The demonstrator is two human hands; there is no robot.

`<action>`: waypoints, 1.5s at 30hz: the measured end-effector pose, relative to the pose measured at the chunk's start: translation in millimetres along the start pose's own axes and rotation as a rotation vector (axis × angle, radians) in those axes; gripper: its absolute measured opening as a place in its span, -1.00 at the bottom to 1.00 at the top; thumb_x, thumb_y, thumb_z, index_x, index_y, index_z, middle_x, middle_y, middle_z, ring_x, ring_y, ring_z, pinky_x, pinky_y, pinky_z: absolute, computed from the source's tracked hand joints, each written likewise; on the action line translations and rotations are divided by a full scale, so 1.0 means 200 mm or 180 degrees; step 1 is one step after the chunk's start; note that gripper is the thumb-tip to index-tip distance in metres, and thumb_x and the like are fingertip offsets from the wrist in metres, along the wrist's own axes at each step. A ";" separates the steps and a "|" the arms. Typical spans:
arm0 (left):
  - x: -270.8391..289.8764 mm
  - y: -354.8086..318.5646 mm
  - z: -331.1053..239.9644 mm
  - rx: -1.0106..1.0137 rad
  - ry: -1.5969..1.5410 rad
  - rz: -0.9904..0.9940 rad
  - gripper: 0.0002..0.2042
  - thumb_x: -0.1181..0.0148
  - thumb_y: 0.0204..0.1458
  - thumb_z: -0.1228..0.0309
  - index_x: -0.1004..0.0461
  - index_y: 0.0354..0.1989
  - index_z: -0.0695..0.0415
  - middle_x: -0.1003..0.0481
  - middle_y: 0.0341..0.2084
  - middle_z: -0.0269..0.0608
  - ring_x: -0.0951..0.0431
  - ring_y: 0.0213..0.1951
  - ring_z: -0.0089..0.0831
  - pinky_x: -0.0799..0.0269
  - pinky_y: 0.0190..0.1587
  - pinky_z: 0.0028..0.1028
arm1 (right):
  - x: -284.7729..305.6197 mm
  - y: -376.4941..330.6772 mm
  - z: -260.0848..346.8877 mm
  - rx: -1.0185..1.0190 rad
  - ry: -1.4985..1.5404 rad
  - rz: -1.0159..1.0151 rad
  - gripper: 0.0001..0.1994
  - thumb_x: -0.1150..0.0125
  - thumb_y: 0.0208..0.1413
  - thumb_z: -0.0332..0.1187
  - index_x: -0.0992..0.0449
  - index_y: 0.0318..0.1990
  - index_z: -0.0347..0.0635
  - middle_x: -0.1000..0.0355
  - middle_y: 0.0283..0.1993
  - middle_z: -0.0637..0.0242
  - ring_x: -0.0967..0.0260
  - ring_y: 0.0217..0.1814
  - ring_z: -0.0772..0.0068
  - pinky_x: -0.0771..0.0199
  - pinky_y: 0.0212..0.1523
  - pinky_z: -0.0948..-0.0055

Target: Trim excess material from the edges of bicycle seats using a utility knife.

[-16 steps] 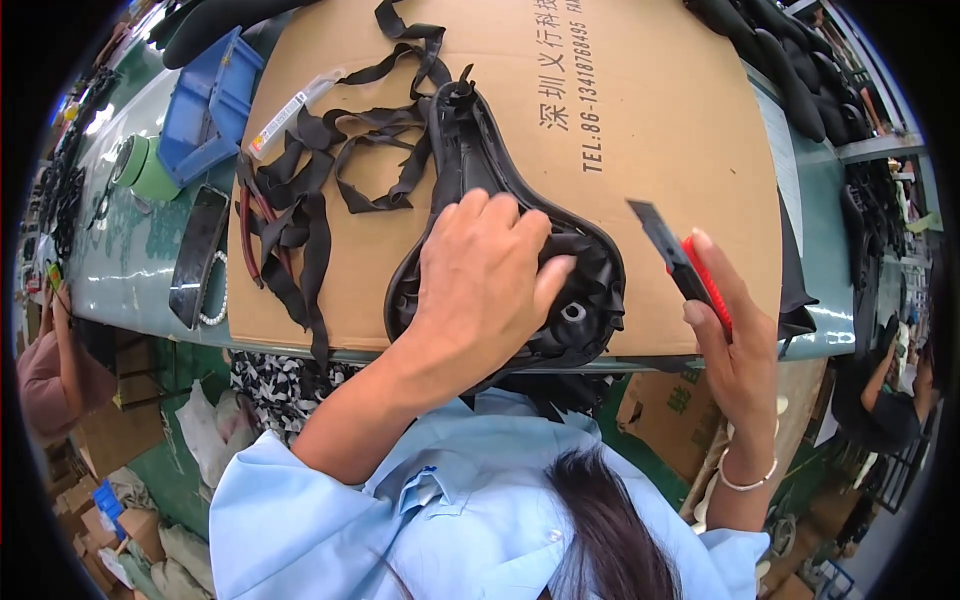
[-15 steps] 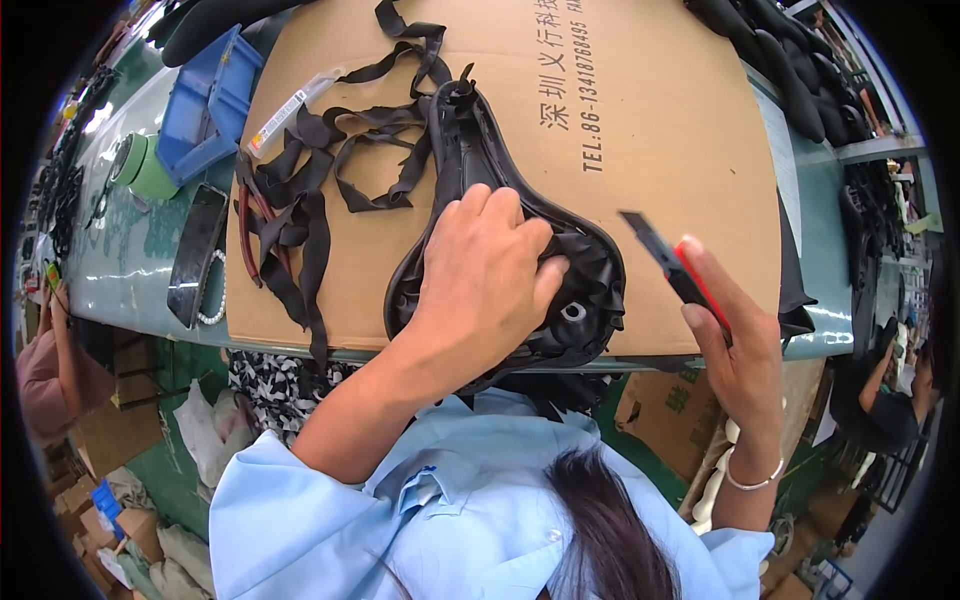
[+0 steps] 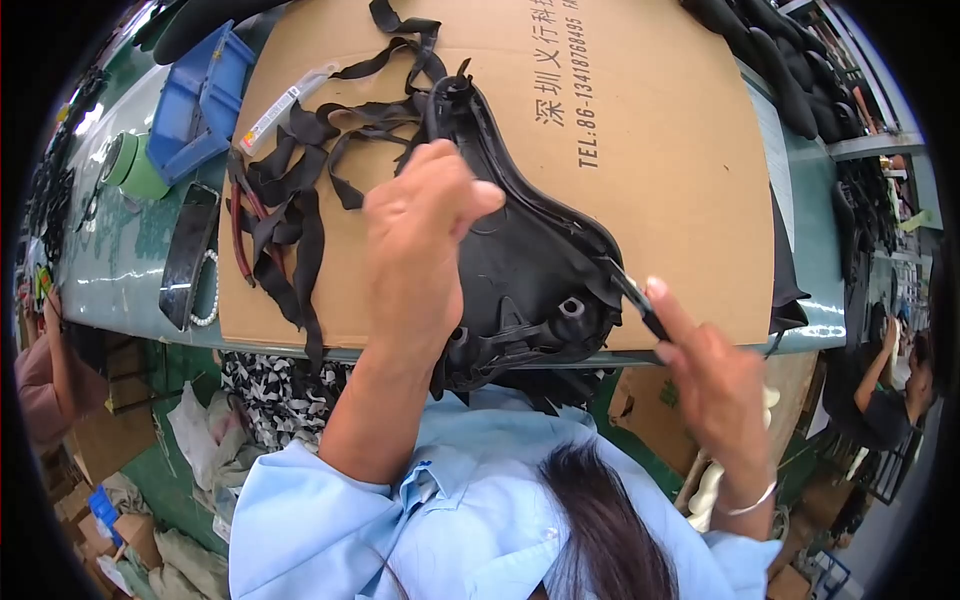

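A black bicycle saddle (image 3: 510,240) lies underside up on a cardboard sheet (image 3: 690,210), its narrow nose away from me and its wide rear at the table's near edge. My right hand (image 3: 715,385) grips a utility knife (image 3: 638,300), whose blade tip meets the saddle's right rim near the rear. My left hand (image 3: 415,240) is closed above the saddle's left side, hiding that edge. What its curled fingers hold, if anything, is hidden. Loose black fabric strips (image 3: 300,200) lie in a tangle left of the saddle.
Among the strips are red-handled pliers (image 3: 241,225) and a clear plastic tube (image 3: 285,110). Further left are a phone (image 3: 195,255), green tape rolls (image 3: 135,165) and a blue bin (image 3: 200,105). More black saddles (image 3: 765,60) are piled at the far right.
My left hand has moved left and lifted off the saddle's middle, uncovering its inner surface. My right hand has brought the knife down and left to the saddle's rim.
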State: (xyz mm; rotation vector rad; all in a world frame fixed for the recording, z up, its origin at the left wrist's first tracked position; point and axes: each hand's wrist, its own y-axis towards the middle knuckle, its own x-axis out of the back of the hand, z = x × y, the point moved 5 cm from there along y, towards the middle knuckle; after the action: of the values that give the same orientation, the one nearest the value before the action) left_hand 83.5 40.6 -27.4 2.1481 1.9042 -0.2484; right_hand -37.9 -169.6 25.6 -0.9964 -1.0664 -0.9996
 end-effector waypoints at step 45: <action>-0.37 0.01 0.05 -0.0975 0.3228 0.1452 -0.90 -0.33 -0.23 0.48 -0.52 -0.57 0.19 -0.37 -0.67 -0.30 -0.32 -0.49 -0.40 -0.28 -0.42 -0.42 | -0.23 0.03 -0.12 -0.0900 0.2802 -0.1228 -0.51 -0.06 0.21 -0.40 -0.25 0.31 -0.08 -0.50 -0.30 -0.02 -0.37 -0.60 0.17 -0.38 -0.46 0.33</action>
State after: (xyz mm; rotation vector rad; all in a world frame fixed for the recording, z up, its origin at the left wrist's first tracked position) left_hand 77.1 -32.1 -14.8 2.5940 1.5382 1.3434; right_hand -34.8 -183.6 -24.8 -0.4551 -0.3759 -1.7243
